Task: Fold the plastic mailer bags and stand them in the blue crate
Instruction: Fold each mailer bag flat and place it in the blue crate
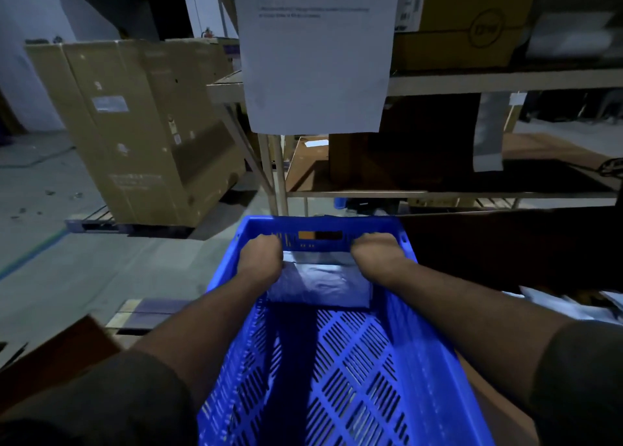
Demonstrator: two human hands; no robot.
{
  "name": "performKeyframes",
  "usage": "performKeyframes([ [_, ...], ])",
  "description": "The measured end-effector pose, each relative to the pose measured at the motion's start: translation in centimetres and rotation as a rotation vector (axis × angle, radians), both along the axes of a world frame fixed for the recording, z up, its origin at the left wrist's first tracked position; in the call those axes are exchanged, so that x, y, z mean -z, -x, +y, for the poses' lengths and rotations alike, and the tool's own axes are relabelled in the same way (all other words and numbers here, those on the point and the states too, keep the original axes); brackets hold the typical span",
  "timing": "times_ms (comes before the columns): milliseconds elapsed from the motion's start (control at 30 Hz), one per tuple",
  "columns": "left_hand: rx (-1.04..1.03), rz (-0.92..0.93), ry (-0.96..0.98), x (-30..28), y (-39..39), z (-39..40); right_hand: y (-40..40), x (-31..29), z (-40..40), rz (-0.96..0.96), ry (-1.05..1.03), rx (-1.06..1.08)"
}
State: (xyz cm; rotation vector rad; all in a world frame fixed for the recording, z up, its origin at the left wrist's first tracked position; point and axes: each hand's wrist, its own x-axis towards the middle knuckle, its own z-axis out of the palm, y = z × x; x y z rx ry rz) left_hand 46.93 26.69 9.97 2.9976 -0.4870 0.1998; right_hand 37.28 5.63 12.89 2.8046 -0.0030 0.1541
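The blue crate point(414, 361) with slotted walls and floor fills the lower middle of the view. A folded grey plastic mailer bag point(320, 282) stands against the crate's far wall. My left hand point(261, 255) grips the bag's upper left corner, fingers curled over its top edge. My right hand point(376, 250) grips the upper right corner the same way. Both forearms reach down into the crate. The fingertips are hidden behind the bag's top edge.
A metal shelf rack point(472, 81) with cardboard boxes stands right behind the crate, a printed sheet point(317, 58) hanging from it. A large cardboard box point(141, 125) on a pallet is at the left. Loose mailer bags point(573, 305) lie at the right.
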Motion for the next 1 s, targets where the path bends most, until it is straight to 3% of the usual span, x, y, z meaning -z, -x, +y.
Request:
performKeyframes([
  [200,-0.017,-0.024,0.054,0.5,-0.4,-0.2,-0.3,0.2,0.7,-0.015,0.023,-0.025],
  [367,-0.007,-0.097,0.015,-0.2,0.5,-0.3,-1.7,2.1,1.8,0.373,-0.1,0.022],
  [467,0.0,-0.163,-0.053,-0.7,1.5,-0.4,-1.5,1.9,2.0,0.56,-0.07,0.002],
  [567,0.025,-0.077,-0.114,-0.2,2.5,-1.1,-1.4,1.7,2.4,0.559,-0.058,-0.062],
  [667,0.05,0.073,-0.113,1.3,3.7,-1.5,-1.6,2.2,2.8,0.566,-0.08,0.001],
  [1000,0.027,0.056,-0.062,0.4,6.2,-1.1,1.3,1.4,2.3,0.353,-0.418,-0.035],
])
